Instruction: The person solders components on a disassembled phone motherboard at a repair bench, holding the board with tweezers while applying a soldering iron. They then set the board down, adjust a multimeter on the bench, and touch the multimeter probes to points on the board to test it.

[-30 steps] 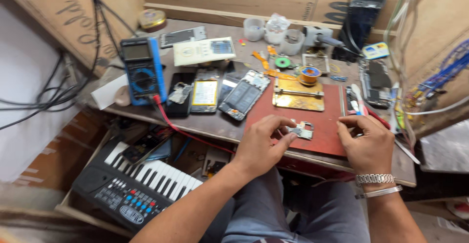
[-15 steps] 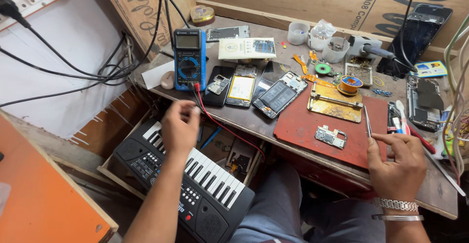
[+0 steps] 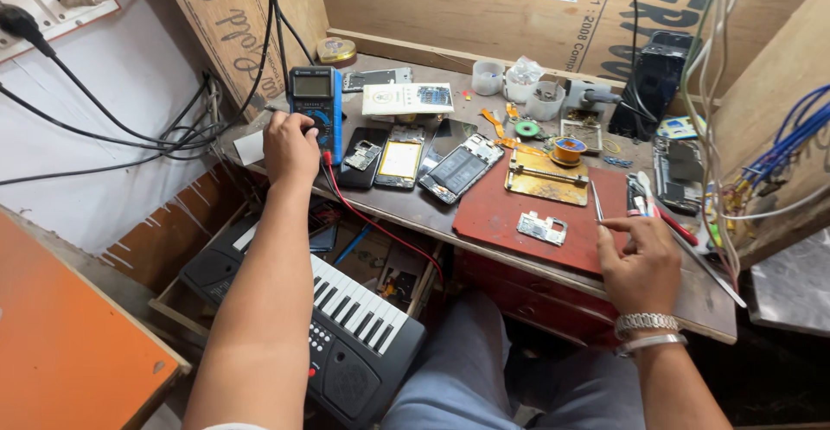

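My left hand (image 3: 290,146) reaches to the far left of the workbench and rests on the dial of a blue multimeter (image 3: 315,93), fingers curled around its lower part. A red lead (image 3: 363,222) runs from the meter down over the bench edge. My right hand (image 3: 638,261) rests on the red mat (image 3: 501,218) and pinches a pair of metal tweezers (image 3: 596,200), tips pointing away from me. A small metal phone part (image 3: 542,227) lies on the mat just left of that hand.
Several opened phones (image 3: 456,169) lie in a row beside the meter. A brass board holder (image 3: 546,178), solder spool (image 3: 567,149), small plastic cups (image 3: 517,84) and a dark phone (image 3: 650,84) sit further back. A keyboard (image 3: 346,322) lies below the bench. Cables hang at both sides.
My left hand left the small part on the mat, swung left over the bench edge and came up onto the multimeter. My right hand stayed on the mat with the tweezers.
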